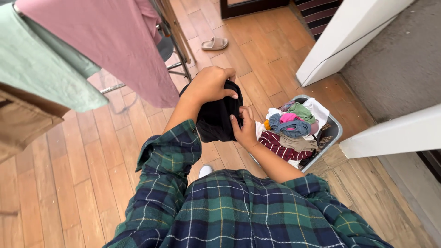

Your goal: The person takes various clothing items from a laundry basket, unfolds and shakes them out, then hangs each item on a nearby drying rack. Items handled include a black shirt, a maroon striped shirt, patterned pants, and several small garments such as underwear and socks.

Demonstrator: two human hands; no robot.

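A bunched black garment [216, 120] hangs in front of my chest, held by both hands. My left hand [211, 85] grips its top, fingers curled over the cloth. My right hand [244, 129] holds its right side from below, thumb pressed on the fabric. Just right of my hands, on the wooden floor, stands a grey laundry basket [334, 133] filled with crumpled clothes in blue, pink, green, white and striped maroon. I wear a green and blue plaid shirt with rolled sleeves.
A drying rack [177, 50] at upper left carries a pink garment [117, 43], a mint green one [39, 64] and a brown one [23, 121]. A beige slipper [214, 43] lies farther off. White wall panels [342, 39] stand at right.
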